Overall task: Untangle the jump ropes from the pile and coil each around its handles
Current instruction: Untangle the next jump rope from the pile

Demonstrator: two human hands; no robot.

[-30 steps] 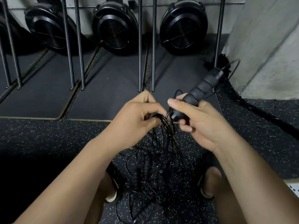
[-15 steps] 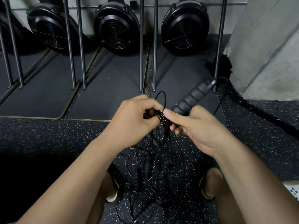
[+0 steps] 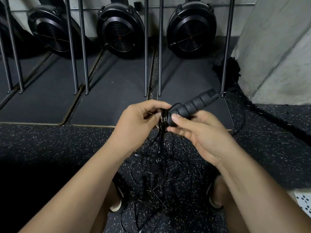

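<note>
**Coiling of one jump rope above the pile.** The left hand (image 3: 136, 121) is curled, and a tight bundle of cord loops (image 3: 164, 118) is pinched between its thumb and fingertips, presumably so that the gathered turns cannot spring apart. The right hand (image 3: 203, 133) is closed lightly round the near end of a ribbed foam handle (image 3: 193, 105), with the thumb laid on top and the other fingers underneath. The handle is tilted up and away to the right, so its length is kept clear of the hanging cord. The bundle is held between the two hands, touching the handle's near end. Strands hang from the bundle into the tangled pile (image 3: 154, 179), which lies on the speckled floor (image 3: 50, 145) between the feet. Further handles are caught in the pile, so most of the sorting is judged still to be undone. Upright metal posts (image 3: 146, 47) and a thick rope (image 3: 269, 118) are seen beyond.

Compared with half a second earlier, the handle is set lower and flatter. The loose loop then standing above the hands is no longer seen. The loops are packed more closely against the handle's end.
</note>
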